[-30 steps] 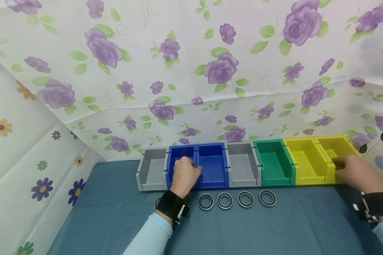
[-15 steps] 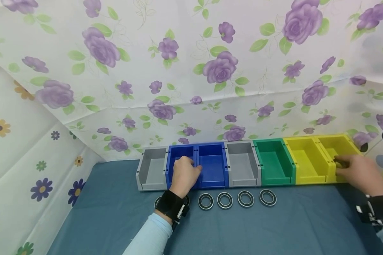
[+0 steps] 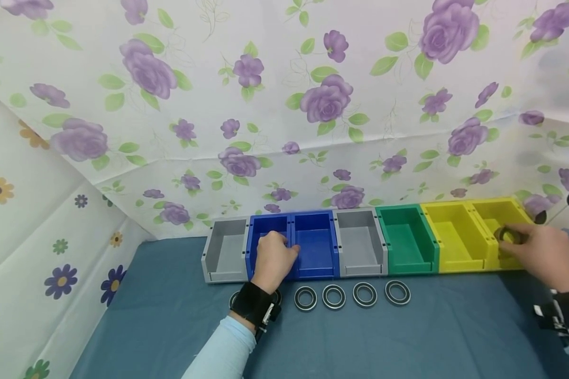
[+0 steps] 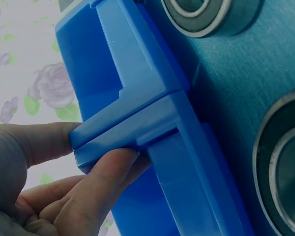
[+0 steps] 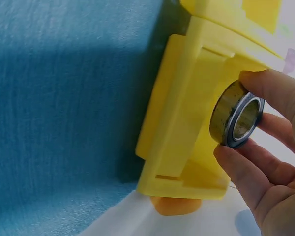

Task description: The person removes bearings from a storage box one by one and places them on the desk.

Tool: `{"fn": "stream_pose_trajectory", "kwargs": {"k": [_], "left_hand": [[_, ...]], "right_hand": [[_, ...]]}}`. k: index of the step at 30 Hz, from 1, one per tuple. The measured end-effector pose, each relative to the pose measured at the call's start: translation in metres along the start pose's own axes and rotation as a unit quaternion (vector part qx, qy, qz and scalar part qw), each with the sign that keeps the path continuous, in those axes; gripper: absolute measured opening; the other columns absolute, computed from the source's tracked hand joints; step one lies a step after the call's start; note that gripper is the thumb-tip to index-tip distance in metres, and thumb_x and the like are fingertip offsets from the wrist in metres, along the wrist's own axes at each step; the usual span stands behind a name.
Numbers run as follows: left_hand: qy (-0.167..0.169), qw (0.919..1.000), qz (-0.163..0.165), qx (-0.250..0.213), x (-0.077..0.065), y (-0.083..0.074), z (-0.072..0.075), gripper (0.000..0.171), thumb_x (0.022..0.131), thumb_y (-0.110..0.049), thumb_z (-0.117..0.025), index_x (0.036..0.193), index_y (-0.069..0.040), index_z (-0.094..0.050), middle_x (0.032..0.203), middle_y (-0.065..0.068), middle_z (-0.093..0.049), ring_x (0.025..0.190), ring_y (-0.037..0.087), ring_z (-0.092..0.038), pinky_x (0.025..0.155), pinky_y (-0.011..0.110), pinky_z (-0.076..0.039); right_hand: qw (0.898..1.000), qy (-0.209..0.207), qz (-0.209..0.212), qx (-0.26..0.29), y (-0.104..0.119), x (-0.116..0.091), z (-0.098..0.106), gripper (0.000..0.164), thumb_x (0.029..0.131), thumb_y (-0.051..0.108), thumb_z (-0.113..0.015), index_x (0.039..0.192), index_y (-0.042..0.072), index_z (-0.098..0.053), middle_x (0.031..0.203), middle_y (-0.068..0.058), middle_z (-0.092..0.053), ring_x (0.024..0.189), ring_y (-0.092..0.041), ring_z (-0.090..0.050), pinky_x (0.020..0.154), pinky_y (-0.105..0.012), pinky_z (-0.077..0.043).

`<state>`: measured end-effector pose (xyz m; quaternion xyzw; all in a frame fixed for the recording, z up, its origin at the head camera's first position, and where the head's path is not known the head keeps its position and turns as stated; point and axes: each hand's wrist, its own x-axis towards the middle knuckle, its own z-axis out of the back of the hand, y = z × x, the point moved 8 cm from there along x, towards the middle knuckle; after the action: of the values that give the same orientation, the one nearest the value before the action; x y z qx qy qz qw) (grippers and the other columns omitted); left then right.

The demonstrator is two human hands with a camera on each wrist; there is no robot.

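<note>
My left hand (image 3: 274, 260) pinches the adjoining side walls of two blue bins (image 4: 132, 110); in the left wrist view the thumb lies on one side and a finger on the other. At the far right end of the row, my right hand (image 3: 542, 251) holds a ball bearing (image 5: 223, 115) between thumb and fingertips. That bearing is tilted, its bore showing, over the opening of the last yellow bin (image 5: 179, 115). On the cloth before the bins lies a row of several bearings (image 3: 387, 292). Two at the left are partly hidden by my left wrist.
Also in the row stand a grey bin (image 3: 227, 276) at the left end, another grey bin (image 3: 360, 271), a green bin (image 3: 410, 268) and a second yellow bin (image 3: 460, 266). A flowered sheet (image 3: 284, 173) hangs close behind them. Blue cloth (image 3: 341, 347) covers the table.
My right hand has risen a little and drawn back right, bringing the bearing up into clearer view from the last yellow bin. The left hand keeps its place.
</note>
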<state>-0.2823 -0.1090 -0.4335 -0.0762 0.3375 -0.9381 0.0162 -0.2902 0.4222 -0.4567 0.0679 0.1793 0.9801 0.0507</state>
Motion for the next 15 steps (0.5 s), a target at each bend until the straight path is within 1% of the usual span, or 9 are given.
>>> {"fn": "stream_pose_trajectory", "kwargs": {"k": [4,7,9,12,15], "left_hand": [[0.000,1.0000,-0.002,-0.002,-0.001,-0.001,0.000,0.051,0.082,-0.022,-0.070,0.054,-0.016,-0.028,0.055,-0.008,-0.014,0.039,0.008,-0.020,0.037,0.023,-0.018],[-0.001,1.0000,-0.004,-0.002,0.000,-0.002,0.001,0.051,0.082,-0.021,-0.070,0.054,-0.016,-0.027,0.055,-0.008,-0.014,0.040,0.008,-0.019,0.037,0.024,-0.017],[-0.003,1.0000,-0.005,-0.003,0.000,-0.002,0.001,0.051,0.081,-0.021,-0.070,0.054,-0.016,-0.027,0.056,-0.008,-0.014,0.040,0.008,-0.018,0.038,0.024,-0.017],[-0.004,1.0000,-0.005,-0.003,0.000,-0.001,0.001,0.051,0.081,-0.021,-0.071,0.054,-0.016,-0.028,0.055,-0.008,-0.015,0.040,0.008,-0.019,0.037,0.024,-0.018],[-0.003,1.0000,-0.002,-0.002,0.001,0.000,-0.001,0.049,0.081,-0.021,-0.071,0.053,-0.016,-0.030,0.054,-0.009,-0.016,0.039,0.007,-0.022,0.037,0.024,-0.019]], "right_hand": [[1.000,-0.027,0.003,-0.006,0.007,-0.002,0.010,0.051,0.081,0.023,-0.071,0.114,-0.012,-0.055,0.076,-0.020,-0.059,0.054,-0.020,-0.047,0.044,-0.033,-0.040],[0.999,-0.046,0.006,-0.008,0.016,-0.006,0.018,0.051,0.082,0.022,-0.071,0.116,-0.011,-0.054,0.074,-0.019,-0.058,0.053,-0.021,-0.045,0.044,-0.033,-0.038],[0.998,-0.056,0.008,-0.007,0.022,-0.009,0.023,0.051,0.082,0.021,-0.071,0.118,-0.010,-0.054,0.076,-0.020,-0.057,0.054,-0.022,-0.045,0.044,-0.033,-0.038],[0.997,-0.077,0.021,-0.015,0.034,-0.014,0.032,0.048,0.081,0.020,-0.071,0.117,-0.008,-0.056,0.075,-0.019,-0.056,0.053,-0.022,-0.044,0.044,-0.033,-0.035],[0.994,-0.095,0.042,-0.022,0.048,-0.020,0.040,0.045,0.079,0.021,-0.073,0.114,-0.005,-0.060,0.077,-0.019,-0.057,0.053,-0.023,-0.046,0.044,-0.035,-0.037]]}}
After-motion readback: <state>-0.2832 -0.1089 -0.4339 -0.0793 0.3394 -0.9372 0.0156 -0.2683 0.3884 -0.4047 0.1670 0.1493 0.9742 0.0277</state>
